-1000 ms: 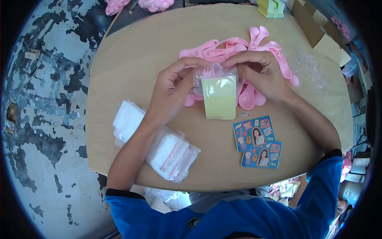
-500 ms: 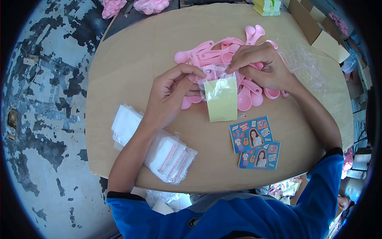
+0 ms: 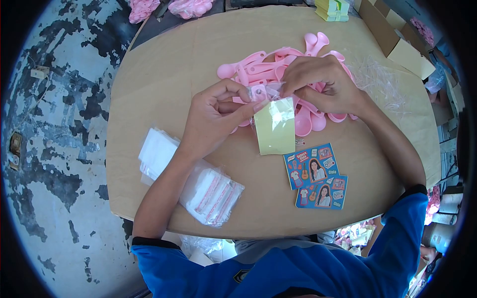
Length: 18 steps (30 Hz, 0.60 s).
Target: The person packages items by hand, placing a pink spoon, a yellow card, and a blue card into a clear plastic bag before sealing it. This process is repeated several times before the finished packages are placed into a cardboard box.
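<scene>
A clear plastic bag with a pale yellow-green card (image 3: 275,130) inside hangs between my hands, over the near edge of a heap of pink measuring spoons (image 3: 263,71). My left hand (image 3: 214,110) pinches the bag's upper left corner, its thumb lying across the plastic. With fingers bent into a pinch, my right hand (image 3: 325,83) grips the upper right edge. A small pink piece (image 3: 258,92) shows at the bag's top by my left fingertips. Below the bag, two blue printed cards (image 3: 312,168) overlap on the table.
A stack of clear plastic bags (image 3: 210,196) lies beside my left forearm on the paper-covered table (image 3: 164,84). Clear plastic strips (image 3: 380,84) are scattered right of the spoons. At the far right stand a yellow card stack (image 3: 332,10) and an open cardboard box (image 3: 405,54).
My left thumb has moved right and up along the bag's top edge, and the plastic there has bunched together. The card in the bag has tilted slightly. My right hand stays almost in place.
</scene>
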Motion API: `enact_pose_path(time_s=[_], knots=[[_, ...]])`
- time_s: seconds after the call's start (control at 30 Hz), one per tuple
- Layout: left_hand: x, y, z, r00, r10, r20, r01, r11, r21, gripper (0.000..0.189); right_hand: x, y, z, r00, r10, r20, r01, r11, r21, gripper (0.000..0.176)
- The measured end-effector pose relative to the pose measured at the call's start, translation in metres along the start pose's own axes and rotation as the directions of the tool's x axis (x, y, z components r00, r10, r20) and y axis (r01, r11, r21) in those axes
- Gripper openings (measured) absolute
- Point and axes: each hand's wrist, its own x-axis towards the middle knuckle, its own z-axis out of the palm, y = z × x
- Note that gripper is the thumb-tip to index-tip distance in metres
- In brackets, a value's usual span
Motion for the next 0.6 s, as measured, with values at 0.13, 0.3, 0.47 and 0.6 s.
enact_pose_path(time_s=[0.13, 0.3, 0.47, 0.6], knots=[[-0.001, -0.002, 0.002, 0.999, 0.05, -0.004, -0.05, 0.999, -0.013, 0.019, 0.002, -0.007, 0.003, 0.968, 0.196, -0.154, -0.174, 0.974, 0.148, 0.013], [-0.003, 0.002, 0.002, 0.998, 0.051, 0.039, -0.05, 0.998, -0.03, 0.025, 0.008, -0.035, 0.013, 0.875, 0.483, 0.041, -0.484, 0.873, 0.053, 0.026], [-0.002, -0.001, -0.001, 0.996, 0.075, 0.056, -0.073, 0.997, -0.034, 0.032, 0.008, -0.031, 0.004, 0.767, 0.603, 0.221, -0.64, 0.743, 0.193, 0.028], [-0.002, 0.011, 0.005, 0.998, 0.059, -0.017, -0.061, 0.979, -0.192, 0.042, 0.009, -0.033, 0.005, 0.847, 0.493, 0.197, -0.529, 0.814, 0.24, 0.025]])
